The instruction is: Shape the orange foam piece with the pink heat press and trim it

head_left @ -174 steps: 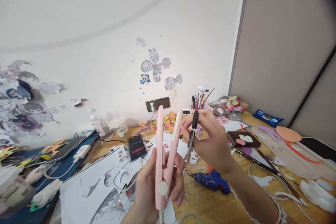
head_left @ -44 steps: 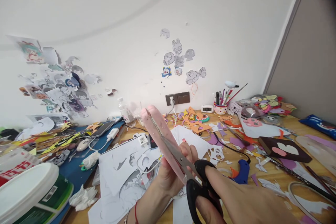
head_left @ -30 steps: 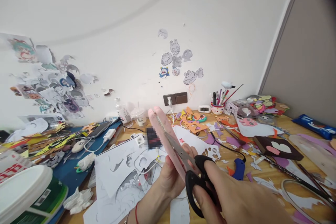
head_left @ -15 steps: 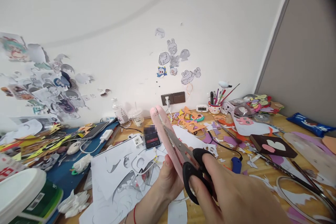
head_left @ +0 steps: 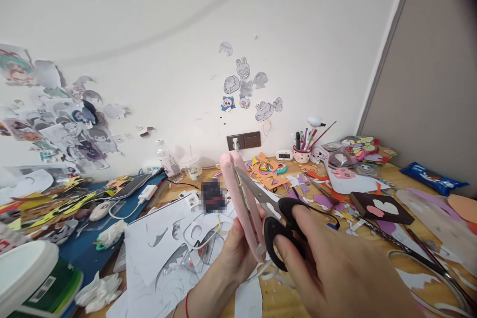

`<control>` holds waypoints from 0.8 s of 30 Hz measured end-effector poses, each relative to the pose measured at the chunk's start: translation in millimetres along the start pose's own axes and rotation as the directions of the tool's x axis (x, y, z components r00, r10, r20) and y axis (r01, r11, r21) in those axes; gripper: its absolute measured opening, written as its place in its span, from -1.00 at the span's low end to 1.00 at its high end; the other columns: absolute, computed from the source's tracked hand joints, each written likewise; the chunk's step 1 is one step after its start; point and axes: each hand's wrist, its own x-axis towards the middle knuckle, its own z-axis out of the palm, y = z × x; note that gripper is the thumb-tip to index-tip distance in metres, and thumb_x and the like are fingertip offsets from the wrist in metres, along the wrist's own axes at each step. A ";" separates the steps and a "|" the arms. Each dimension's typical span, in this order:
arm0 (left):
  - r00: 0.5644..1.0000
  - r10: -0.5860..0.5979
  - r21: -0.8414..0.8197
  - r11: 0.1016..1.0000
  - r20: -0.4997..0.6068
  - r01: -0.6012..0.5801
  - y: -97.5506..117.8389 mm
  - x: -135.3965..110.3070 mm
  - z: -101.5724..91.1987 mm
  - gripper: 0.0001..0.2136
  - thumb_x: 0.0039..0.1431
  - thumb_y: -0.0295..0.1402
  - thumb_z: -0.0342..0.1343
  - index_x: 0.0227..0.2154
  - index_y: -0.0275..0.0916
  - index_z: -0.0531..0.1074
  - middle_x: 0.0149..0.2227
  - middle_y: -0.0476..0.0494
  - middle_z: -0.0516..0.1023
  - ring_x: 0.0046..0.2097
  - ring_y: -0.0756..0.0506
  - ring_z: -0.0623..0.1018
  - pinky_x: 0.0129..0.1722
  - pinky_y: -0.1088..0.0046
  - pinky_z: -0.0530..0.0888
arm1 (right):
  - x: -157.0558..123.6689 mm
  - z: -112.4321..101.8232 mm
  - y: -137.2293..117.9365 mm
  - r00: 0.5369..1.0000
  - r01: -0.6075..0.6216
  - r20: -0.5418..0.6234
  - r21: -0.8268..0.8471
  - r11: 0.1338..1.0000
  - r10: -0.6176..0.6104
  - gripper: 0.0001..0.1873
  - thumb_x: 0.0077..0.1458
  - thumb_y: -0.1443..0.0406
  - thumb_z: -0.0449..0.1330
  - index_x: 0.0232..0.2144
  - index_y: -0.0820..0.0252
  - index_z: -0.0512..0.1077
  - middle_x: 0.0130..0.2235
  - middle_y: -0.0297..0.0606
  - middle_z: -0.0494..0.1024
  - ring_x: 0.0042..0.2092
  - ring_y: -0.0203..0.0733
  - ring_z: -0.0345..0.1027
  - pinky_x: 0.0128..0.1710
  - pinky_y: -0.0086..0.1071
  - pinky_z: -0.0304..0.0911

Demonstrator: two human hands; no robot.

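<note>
In the middle of the view, my left hand (head_left: pixel 234 253) grips a long pink piece (head_left: pixel 233 194), which looks soft and has two layers with a pale, rough gap between them. It stands almost upright, tilted a little to the left. My right hand (head_left: pixel 335 268) holds scissors (head_left: pixel 285 238) by their black handles, thumb and fingers in the loops. The metal blades point up and left, with their tips at the gap near the pink piece's upper part. Whether the tips are inside the gap or only against its edge I cannot tell.
Drawn paper sheets (head_left: pixel 149 258) and a phone (head_left: pixel 213 196) lie behind my left arm. A white-lidded tub (head_left: pixel 28 273) stands at front left. Coloured scraps (head_left: pixel 274 171), a pen cup (head_left: pixel 302 154) and a dark brown box (head_left: pixel 383 207) are to the right.
The scissors have shifted right, and less of their blades overlaps the pink piece. The pink piece has turned more upright, so its gap shows more. The whole view has shifted slightly.
</note>
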 end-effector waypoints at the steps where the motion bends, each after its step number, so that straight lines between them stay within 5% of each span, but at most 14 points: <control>1: 1.000 0.012 -0.012 1.000 0.009 -0.012 0.4 1.0 0.2 -0.71 0.21 -0.30 0.05 -0.04 -0.28 0.33 -0.04 -0.20 0.42 -0.12 -0.14 0.49 -0.17 0.19 0.48 | -0.6 -0.8 1.1 1.000 0.002 0.006 -0.007 1.000 -0.002 -0.81 0.15 0.30 -0.09 -0.46 0.17 0.26 -0.70 -0.41 0.38 -0.72 -0.28 0.24 -0.71 -0.45 -0.07; 6: 0.995 0.087 -0.073 0.994 0.056 -0.083 9.3 3.6 11.1 -0.73 0.20 -0.23 0.05 -0.12 -0.29 0.38 -0.17 -0.15 0.48 -0.25 -0.08 0.51 -0.28 0.30 0.49 | -4.3 -0.6 3.8 1.000 0.010 -0.011 -0.011 1.000 -0.010 -0.85 0.11 0.30 -0.06 -0.43 0.15 0.28 -0.70 -0.42 0.37 -0.72 -0.29 0.23 -0.71 -0.45 -0.09; 11: 0.990 0.121 -0.125 0.986 0.068 -0.112 21.1 0.6 35.0 -0.60 -0.16 0.00 0.27 -0.40 -0.25 0.54 -0.56 0.00 0.42 -0.49 0.02 0.40 -0.47 0.54 0.36 | 6.9 0.7 9.1 0.993 -0.092 -0.048 0.233 0.968 0.106 -0.93 0.01 0.26 0.08 -0.46 0.11 0.24 -0.67 -0.45 0.34 -0.70 -0.31 0.20 -0.75 -0.46 -0.08; 16: 0.995 0.079 -0.144 0.987 0.053 -0.070 20.3 -2.6 45.2 -0.69 -0.04 -0.12 0.25 -0.35 -0.29 0.58 -0.53 -0.05 0.46 -0.49 0.05 0.36 -0.45 0.58 0.33 | 24.9 7.8 16.5 0.949 -0.274 0.082 0.688 0.672 0.304 -0.84 -0.07 0.37 0.16 -0.40 0.07 0.26 -0.49 -0.46 0.40 -0.56 -0.37 0.23 -0.65 -0.52 0.14; 20: 0.996 0.086 -0.154 0.985 0.031 -0.080 17.6 -4.2 46.4 -0.69 -0.01 -0.12 0.22 -0.34 -0.27 0.58 -0.48 -0.05 0.48 -0.45 0.05 0.39 -0.39 0.59 0.35 | 29.7 16.8 14.6 0.945 -0.174 0.043 0.904 0.391 0.323 -0.74 -0.08 0.41 0.20 -0.34 0.04 0.23 -0.28 -0.45 0.42 -0.51 -0.41 0.23 -0.47 -0.45 0.31; 24: 0.993 0.105 -0.149 0.984 0.046 -0.097 18.8 -4.6 50.7 -0.69 -0.12 -0.11 0.29 -0.39 -0.25 0.57 -0.45 -0.04 0.48 -0.41 0.05 0.38 -0.39 0.60 0.35 | 30.3 19.1 6.5 0.926 -0.115 -0.009 0.946 0.304 0.377 -0.74 -0.06 0.43 0.20 -0.39 0.06 0.19 -0.26 -0.44 0.41 -0.45 -0.40 0.31 -0.37 -0.41 0.38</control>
